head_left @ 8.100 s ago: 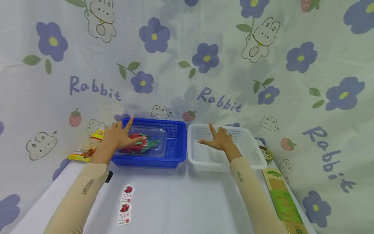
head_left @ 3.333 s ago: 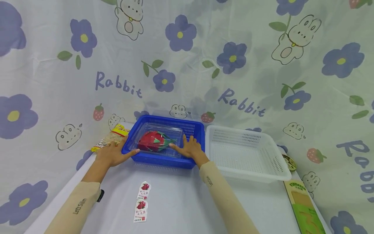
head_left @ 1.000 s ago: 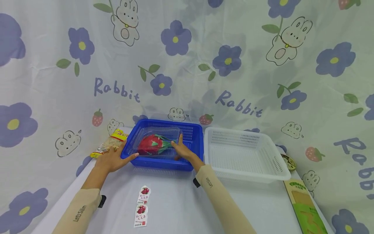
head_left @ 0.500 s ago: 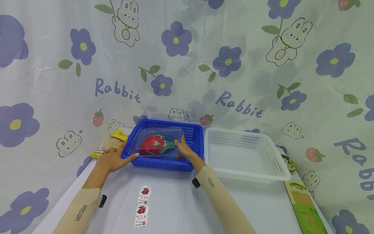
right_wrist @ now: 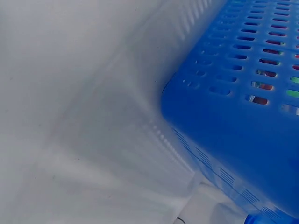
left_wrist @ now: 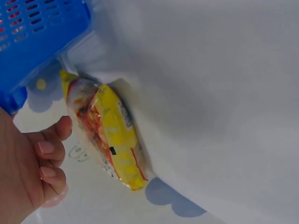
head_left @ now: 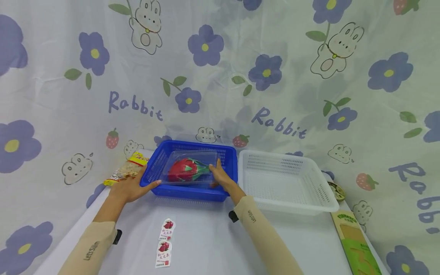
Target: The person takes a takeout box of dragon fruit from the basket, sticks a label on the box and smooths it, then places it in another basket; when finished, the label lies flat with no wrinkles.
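Observation:
A clear plastic box [head_left: 206, 156] with a red and green dragon fruit [head_left: 183, 170] inside sits tilted in the blue basket [head_left: 192, 191]. My right hand [head_left: 222, 178] pinches the box's right end, thumb on top and fingers partly hidden below. At the basket's left front corner, my left hand [head_left: 128, 189] has its thumb stretched along the rim. The left wrist view shows the left hand's other fingers [left_wrist: 49, 147] loosely bent beside the basket, near a yellow snack bag [left_wrist: 105, 133]. Only the basket's outer wall [right_wrist: 219, 116] and the white cloth appear in the right wrist view.
A white basket [head_left: 288, 207] stands right beside the blue one. Two dragon fruit labels [head_left: 163, 254] lie on the white tabletop in front. Along the right edge are a round tin [head_left: 337, 191] and a green and tan package [head_left: 357, 244]. A printed curtain [head_left: 220, 95] hangs behind.
My right hand came over from the white basket, took the clear box by its right end and has shifted it rightward inside the blue basket. The left hand moved to the basket's left corner.

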A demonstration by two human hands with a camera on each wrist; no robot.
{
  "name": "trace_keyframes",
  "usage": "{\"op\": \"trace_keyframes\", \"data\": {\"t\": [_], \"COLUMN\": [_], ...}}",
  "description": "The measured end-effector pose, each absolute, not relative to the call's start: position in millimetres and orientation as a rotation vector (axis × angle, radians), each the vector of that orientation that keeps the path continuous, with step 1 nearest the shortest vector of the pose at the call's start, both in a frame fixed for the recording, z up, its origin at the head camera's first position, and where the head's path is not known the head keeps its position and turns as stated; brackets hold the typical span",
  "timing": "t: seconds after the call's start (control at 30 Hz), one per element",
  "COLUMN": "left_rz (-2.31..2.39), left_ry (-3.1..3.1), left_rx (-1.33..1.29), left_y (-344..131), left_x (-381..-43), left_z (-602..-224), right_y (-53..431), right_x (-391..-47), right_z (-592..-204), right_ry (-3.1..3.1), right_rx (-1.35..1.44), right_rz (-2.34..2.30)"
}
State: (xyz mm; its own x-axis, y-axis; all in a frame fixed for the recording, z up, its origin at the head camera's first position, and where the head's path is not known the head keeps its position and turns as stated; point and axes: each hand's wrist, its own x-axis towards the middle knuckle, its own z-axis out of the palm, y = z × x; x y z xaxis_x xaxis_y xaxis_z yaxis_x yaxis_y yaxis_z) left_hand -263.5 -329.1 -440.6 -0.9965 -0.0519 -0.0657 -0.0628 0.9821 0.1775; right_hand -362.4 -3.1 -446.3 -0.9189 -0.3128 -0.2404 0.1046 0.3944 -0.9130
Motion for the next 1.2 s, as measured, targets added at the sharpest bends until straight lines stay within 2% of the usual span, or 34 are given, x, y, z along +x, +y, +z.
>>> {"op": "trace_keyframes", "data": {"t": [1.2], "left_rz": [0.29], "left_ry": [3.009], "left_rx": [-0.121], "left_y": [-329.2], "left_x": [-261.7], "left_z": [-436.7], "right_y": [7.4], "right_x": [-357.1], "right_z": [-437.8], "right_ry": [2.125], "right_rx": [-0.066], "right_rz": [-1.861]}}
